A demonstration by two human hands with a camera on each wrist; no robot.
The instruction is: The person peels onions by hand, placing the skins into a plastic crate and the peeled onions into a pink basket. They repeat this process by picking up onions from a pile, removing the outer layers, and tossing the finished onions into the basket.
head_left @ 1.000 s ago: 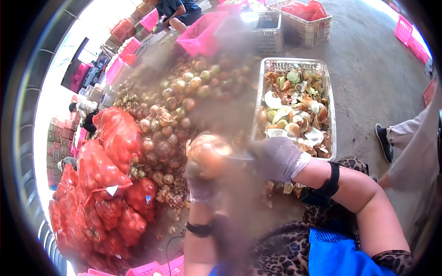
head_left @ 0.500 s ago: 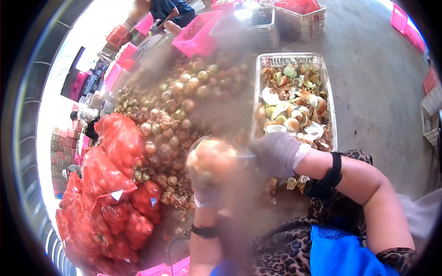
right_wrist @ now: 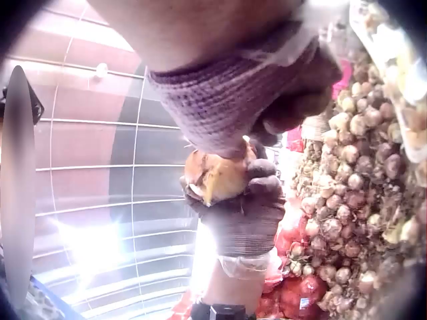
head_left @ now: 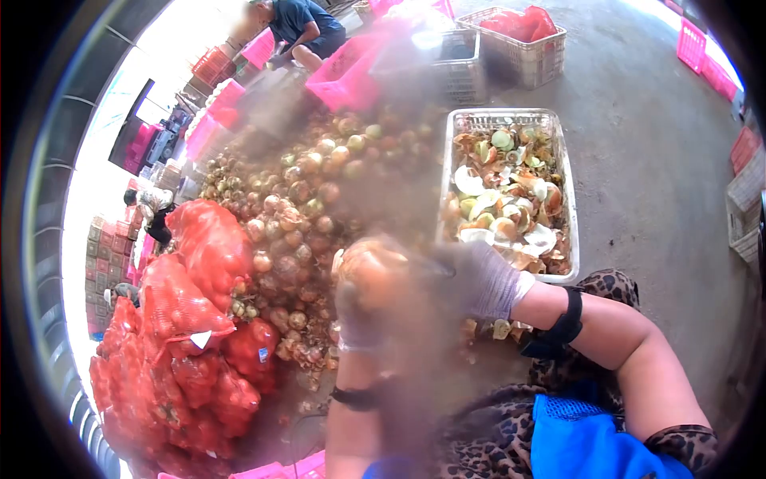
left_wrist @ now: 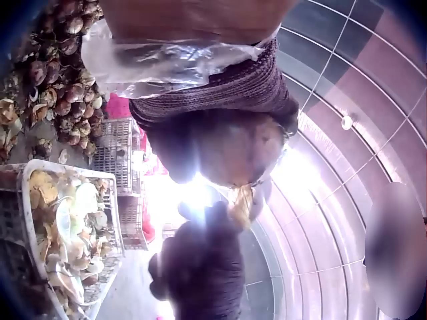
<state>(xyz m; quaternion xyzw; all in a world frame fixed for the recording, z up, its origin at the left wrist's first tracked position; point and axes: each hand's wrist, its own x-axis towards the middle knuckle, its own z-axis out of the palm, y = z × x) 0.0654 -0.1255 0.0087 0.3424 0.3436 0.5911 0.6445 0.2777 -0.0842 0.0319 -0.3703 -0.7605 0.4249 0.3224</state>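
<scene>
My left hand (head_left: 359, 307), in a knitted glove, grips a brown-skinned onion (head_left: 378, 271) from below and the side. In the right wrist view, loose papery peel hangs from the onion (right_wrist: 223, 179), with gloved fingers (right_wrist: 263, 175) curled round it. My gloved right hand (head_left: 483, 279) is curled close beside the onion. A small knife in it is hidden now by its fingers and the lens smear. A flap of dry peel (left_wrist: 241, 207) sticks out by the right hand (left_wrist: 200, 273) in the left wrist view.
A white crate (head_left: 570, 231) of peelings stands ahead right. A heap of onions (head_left: 295, 215) spreads ahead left, beside red net sacks (head_left: 183, 335). Pink crates (head_left: 347, 76) and a person (head_left: 307, 32) crouching are farther back. A smear blurs the middle of the head view.
Both hands stay at the onion, which turns slightly in the left hand. The thin shiny blade edge seen between the hands earlier no longer shows. The person walking at the right has left view.
</scene>
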